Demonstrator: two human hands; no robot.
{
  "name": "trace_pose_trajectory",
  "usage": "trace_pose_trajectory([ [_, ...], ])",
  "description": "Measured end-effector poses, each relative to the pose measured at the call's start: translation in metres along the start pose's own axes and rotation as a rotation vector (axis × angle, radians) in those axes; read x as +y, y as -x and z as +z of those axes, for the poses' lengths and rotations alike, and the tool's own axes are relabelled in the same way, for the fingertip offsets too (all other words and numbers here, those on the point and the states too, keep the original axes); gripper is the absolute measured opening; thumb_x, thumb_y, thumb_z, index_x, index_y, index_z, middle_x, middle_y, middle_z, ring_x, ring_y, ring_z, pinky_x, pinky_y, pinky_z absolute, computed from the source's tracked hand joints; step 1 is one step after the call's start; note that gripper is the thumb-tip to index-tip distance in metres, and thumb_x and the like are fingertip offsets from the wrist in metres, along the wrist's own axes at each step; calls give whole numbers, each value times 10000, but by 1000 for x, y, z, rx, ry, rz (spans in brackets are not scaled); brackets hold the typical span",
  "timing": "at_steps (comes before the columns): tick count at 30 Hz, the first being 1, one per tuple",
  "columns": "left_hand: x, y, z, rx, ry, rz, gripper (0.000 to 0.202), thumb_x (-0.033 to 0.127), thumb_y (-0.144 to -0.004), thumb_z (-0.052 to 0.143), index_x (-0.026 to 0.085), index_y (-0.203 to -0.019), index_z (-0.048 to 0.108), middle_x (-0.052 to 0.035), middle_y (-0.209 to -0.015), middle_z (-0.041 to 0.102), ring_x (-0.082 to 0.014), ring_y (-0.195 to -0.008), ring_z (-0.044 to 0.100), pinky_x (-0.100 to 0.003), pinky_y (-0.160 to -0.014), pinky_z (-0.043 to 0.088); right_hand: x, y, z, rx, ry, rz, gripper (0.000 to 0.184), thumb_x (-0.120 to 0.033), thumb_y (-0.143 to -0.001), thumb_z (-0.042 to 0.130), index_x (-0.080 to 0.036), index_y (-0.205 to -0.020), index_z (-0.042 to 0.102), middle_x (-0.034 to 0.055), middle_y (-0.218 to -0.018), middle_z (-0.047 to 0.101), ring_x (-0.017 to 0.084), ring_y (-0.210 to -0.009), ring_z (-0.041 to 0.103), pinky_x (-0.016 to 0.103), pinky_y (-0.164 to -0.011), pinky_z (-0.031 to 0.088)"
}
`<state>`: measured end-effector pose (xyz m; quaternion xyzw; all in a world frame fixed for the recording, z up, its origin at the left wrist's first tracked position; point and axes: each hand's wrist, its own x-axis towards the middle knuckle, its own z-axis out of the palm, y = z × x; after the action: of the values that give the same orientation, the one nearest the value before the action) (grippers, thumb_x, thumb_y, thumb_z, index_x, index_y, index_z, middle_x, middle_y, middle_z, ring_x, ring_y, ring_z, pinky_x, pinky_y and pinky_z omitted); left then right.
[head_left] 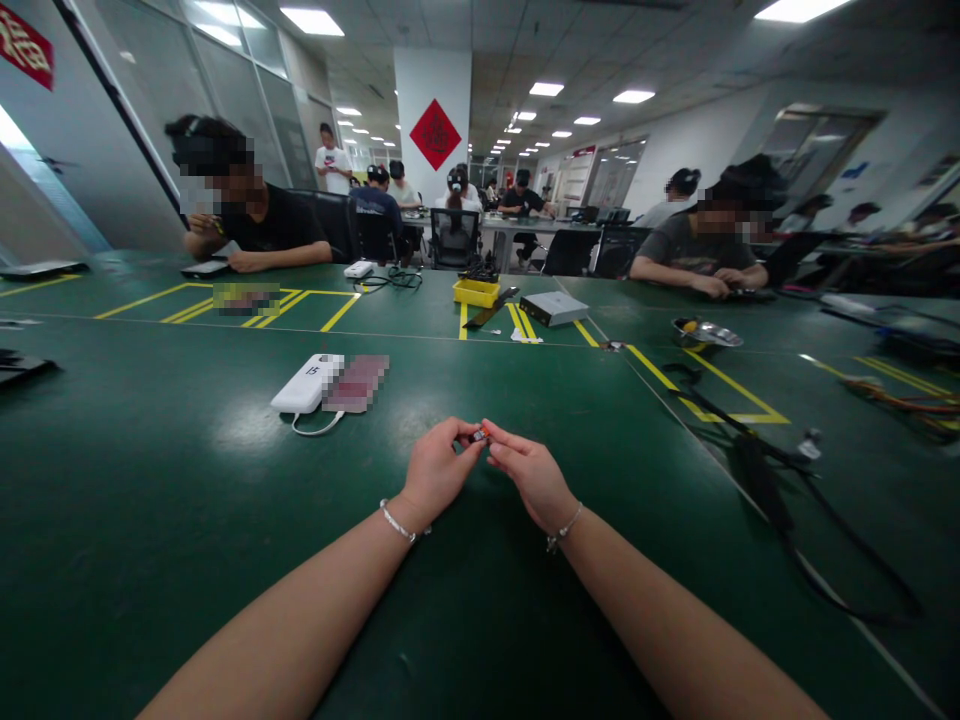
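My left hand [439,470] and my right hand [529,475] meet just above the green table [187,500], fingertips pinched together. Between them sits a tiny dark part with a red spot [480,434], held by both hands. Each wrist wears a thin bracelet. What the small part is cannot be made out.
A white power bank [307,384] with a cable lies ahead to the left. A yellow tray [475,291], a grey box [555,307] and a metal dish [705,333] stand farther off. Black cables [757,470] run on the right. Other people sit across the table.
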<state>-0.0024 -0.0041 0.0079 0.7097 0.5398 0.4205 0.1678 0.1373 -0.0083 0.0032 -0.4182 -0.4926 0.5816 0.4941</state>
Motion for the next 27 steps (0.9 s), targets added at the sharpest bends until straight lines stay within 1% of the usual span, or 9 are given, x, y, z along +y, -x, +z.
trace_pose_trajectory([
  [5, 1, 1, 4, -71, -7, 47, 116, 274, -742, 535, 195, -825, 547, 1, -759, 603, -130, -704, 558, -247, -626, 427, -2, -2, 3, 148, 106, -68, 318, -314, -626, 629, -174, -911, 658, 69, -931, 663, 197, -891, 577, 350, -831, 409],
  [8, 2, 2, 6, -159, 34, 85, 224, 251, -710, 578, 206, -922, 522, -11, -862, 612, -145, -802, 566, -269, -711, 440, -6, -9, -9, 197, 183, -89, 271, -310, -621, 615, -158, -838, 669, 64, -827, 677, 182, -787, 596, 332, -769, 426],
  [10, 0, 2, 7, -190, 51, 73, 308, 233, -709, 576, 210, -1003, 489, -24, -934, 610, -158, -874, 560, -293, -775, 434, -12, -16, -31, 264, 293, -103, 269, -318, -637, 581, -158, -836, 662, 58, -786, 674, 175, -741, 593, 323, -725, 428],
  [13, -7, 0, 8, -178, 17, 19, 319, 222, -738, 528, 209, -1050, 466, -39, -990, 601, -179, -945, 539, -333, -835, 412, -25, -25, -83, 504, 615, -116, 258, -303, -669, 512, -166, -838, 649, 58, -784, 661, 176, -721, 577, 311, -684, 416],
  [16, -14, -3, 8, -189, -57, -6, 260, 239, -738, 519, 199, -995, 510, -52, -1000, 594, -201, -955, 530, -357, -850, 401, -35, -23, -143, 789, 1028, -11, 283, -289, -687, 463, -182, -889, 630, 76, -807, 646, 199, -717, 561, 321, -649, 397],
  [19, -18, -4, 8, -208, -108, -27, 250, 255, -736, 517, 197, -979, 537, -65, -993, 591, -218, -947, 530, -369, -834, 406, -35, -15, -190, 920, 1192, 130, 288, -284, -703, 428, -189, -888, 627, 98, -820, 635, 225, -741, 554, 333, -632, 391],
  [22, -17, -4, 7, -230, -128, -14, 236, 255, -737, 513, 195, -962, 557, -67, -974, 598, -222, -944, 528, -371, -834, 402, -27, -8, -213, 938, 1210, 244, 285, -268, -695, 424, -199, -868, 640, 109, -822, 634, 243, -769, 552, 345, -633, 397],
  [25, -17, -4, 7, -253, -142, 12, 205, 253, -743, 500, 194, -925, 573, -63, -958, 603, -219, -941, 525, -368, -843, 395, -21, -6, -222, 934, 1228, 287, 281, -264, -672, 441, -217, -841, 660, 120, -846, 632, 262, -805, 547, 366, -645, 407],
  [27, -18, -4, 7, -257, -146, 26, 196, 251, -745, 493, 195, -915, 575, -61, -956, 602, -214, -938, 524, -363, -844, 393, -21, -6, -224, 962, 1231, 333, 272, -268, -654, 455, -223, -810, 673, 138, -874, 625, 290, -830, 542, 394, -643, 409],
])
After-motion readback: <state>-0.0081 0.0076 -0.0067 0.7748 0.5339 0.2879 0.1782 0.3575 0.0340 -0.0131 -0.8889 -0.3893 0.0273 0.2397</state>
